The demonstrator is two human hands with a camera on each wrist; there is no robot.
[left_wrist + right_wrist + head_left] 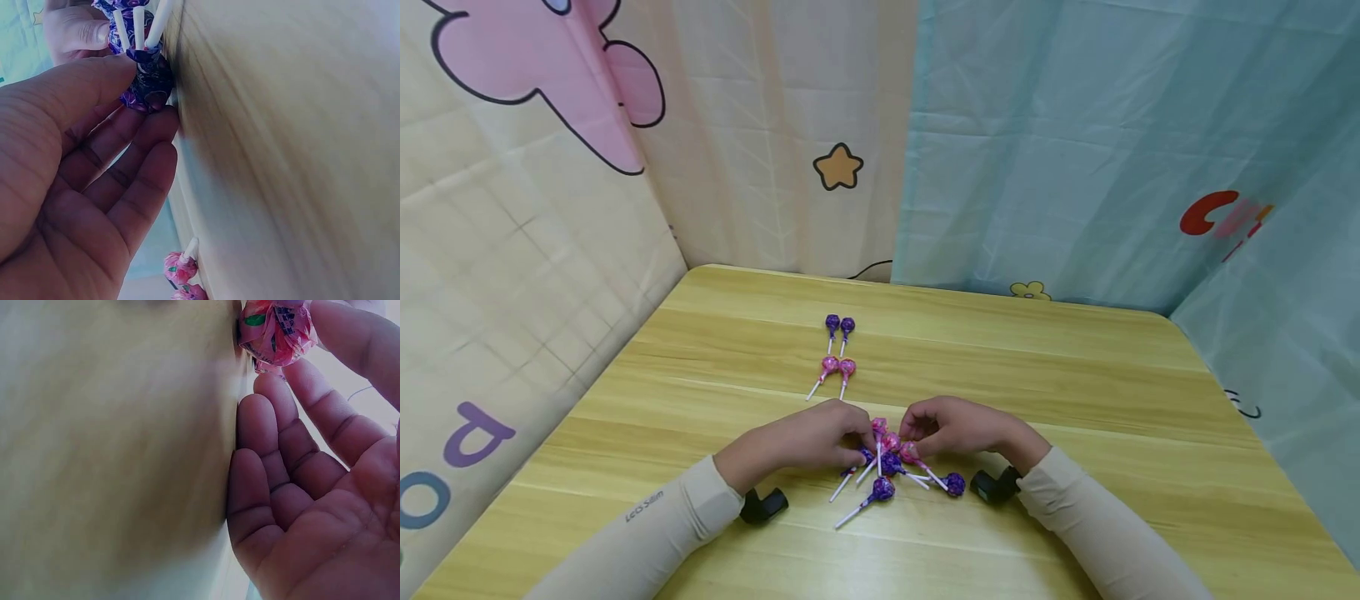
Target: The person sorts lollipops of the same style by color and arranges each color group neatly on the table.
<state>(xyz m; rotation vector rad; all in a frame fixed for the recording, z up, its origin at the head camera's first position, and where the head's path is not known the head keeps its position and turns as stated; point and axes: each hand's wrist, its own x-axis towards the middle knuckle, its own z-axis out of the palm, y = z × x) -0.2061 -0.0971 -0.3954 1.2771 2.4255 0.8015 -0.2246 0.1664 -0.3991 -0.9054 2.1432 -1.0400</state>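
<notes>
Several wrapped lollipops lie in a loose pile between the two hands in the head view. At its left side my left hand [823,435] pinches a purple lollipop [152,84] by its head, thumb in front and fingertips behind. From the right, my right hand [958,427] holds a pink lollipop [278,331] between thumb and index finger, close to the tabletop; its other fingers are loosely bent. Another pink lollipop [879,427] tops the pile. A purple lollipop [883,488] lies at the near side, and one more purple lollipop [954,484] at the right.
Beyond the left hand, two purple lollipops [832,322] lie side by side, with two pink lollipops [830,365] in a row nearer. All are on a wooden table [1075,367]. Printed curtains [760,167] hang behind it. A black wrist camera [765,506] sits under the left wrist.
</notes>
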